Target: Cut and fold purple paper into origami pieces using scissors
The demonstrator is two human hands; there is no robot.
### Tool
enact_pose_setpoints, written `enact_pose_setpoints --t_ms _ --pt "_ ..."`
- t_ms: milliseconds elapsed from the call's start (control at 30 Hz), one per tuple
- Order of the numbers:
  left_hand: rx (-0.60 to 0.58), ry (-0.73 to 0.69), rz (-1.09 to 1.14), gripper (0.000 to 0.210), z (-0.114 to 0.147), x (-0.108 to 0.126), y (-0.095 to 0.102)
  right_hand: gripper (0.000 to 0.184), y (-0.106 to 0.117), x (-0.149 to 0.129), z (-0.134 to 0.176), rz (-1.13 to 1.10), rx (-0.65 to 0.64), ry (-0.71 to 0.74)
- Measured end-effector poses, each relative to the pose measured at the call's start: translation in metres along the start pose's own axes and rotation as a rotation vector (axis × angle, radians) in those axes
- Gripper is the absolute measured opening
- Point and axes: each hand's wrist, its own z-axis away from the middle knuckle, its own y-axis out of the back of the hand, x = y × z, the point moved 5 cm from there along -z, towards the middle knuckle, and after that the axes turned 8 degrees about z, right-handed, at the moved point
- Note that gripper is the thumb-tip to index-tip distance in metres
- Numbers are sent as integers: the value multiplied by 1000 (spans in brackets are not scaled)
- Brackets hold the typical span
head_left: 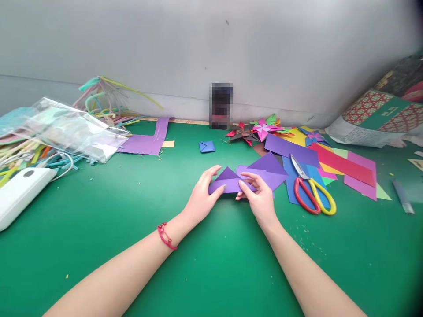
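Note:
A folded piece of purple paper (228,186) is held between both hands, with a dark purple triangle standing up behind its flat front band. My left hand (202,193) pinches its left end, thumb in front. At its right end my right hand (259,198) grips it between thumb and fingers. More purple sheets (271,166) lie just behind my right hand. A small folded blue paper piece (207,147) rests on the green table beyond my left hand. Scissors (310,185) with one red and one yellow handle lie on coloured paper to the right.
Folded paper flowers (262,127) lie near the wall. Coloured paper strips (346,164) spread to the right, beside a grey cutter (403,197). On the left are a clear plastic bag (76,132), pipe cleaners (105,99), a white device (24,191) and a purple offcut (142,144).

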Motion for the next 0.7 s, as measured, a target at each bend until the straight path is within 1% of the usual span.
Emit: enact_pose_setpoints --t_ms 33,67,167,200,233,300,367,467,533,600,700 --pt "9 -63 -112 49 3 8 2 34 1 0 1 -2 0 -15" --pt "-13 -125 -223 51 7 15 3 35 1 0 3 -11 -3 -34" --pt "-168 -343 -534 33 26 30 2 33 -1 -1 10 -50 -23 -105" --pt "-183 -388 -605 32 32 31 4 31 -3 -1 13 -49 -41 -124" --pt "-224 -418 -659 34 38 31 5 29 -5 -2 16 -34 -70 -137" --pt "-259 -479 -726 34 48 31 9 25 -9 -4 24 56 -143 -125" --pt "-284 -512 -765 33 55 31 12 21 -9 -10 30 232 -181 -22" --pt "-339 -522 -795 31 59 29 12 16 -5 -25 39 580 -155 291" --pt "-367 -517 -801 30 60 28 10 14 -6 -31 45 760 -176 476" --pt "-374 -511 -804 29 61 27 9 14 -9 -30 49 860 -227 586" --pt "-373 -506 -803 28 63 25 10 14 -11 -23 51 881 -277 646"
